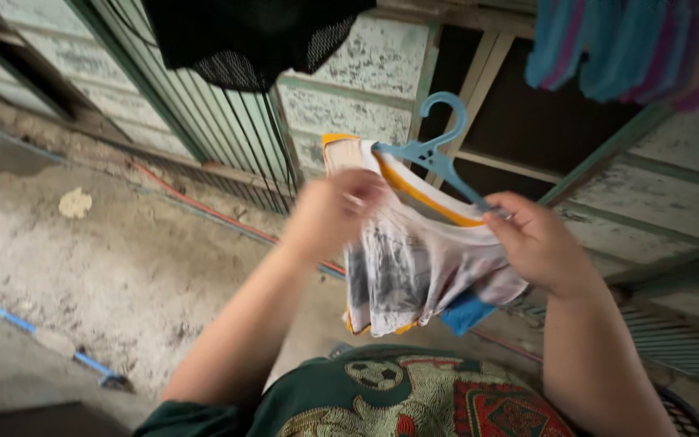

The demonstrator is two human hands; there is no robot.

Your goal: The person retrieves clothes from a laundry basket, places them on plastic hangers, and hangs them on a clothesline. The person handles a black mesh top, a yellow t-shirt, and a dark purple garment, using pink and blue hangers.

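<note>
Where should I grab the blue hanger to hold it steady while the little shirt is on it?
Grip the blue hanger at the bare neck just under its hook, coming from above. The white shirt with orange trim drapes over both arms, so only the hook and neck stay clear. The right hand already pinches one arm's end, and the left hand, blurred, is at the shirt's collar.

This is an outdoor laundry-drying spot beside a plain house. A weathered, peeling painted wall (366, 73) with green trim marks the dwelling. Below the wall lies a rough concrete floor (107, 267) crossed by a blue pipe (10, 317). Above the wall hang a black mesh garment (244, 40) and striped blue-and-pink cloth (633, 44), with a blue plastic hanger (438, 150) carrying a small white shirt (414, 259) in front of it.
</note>
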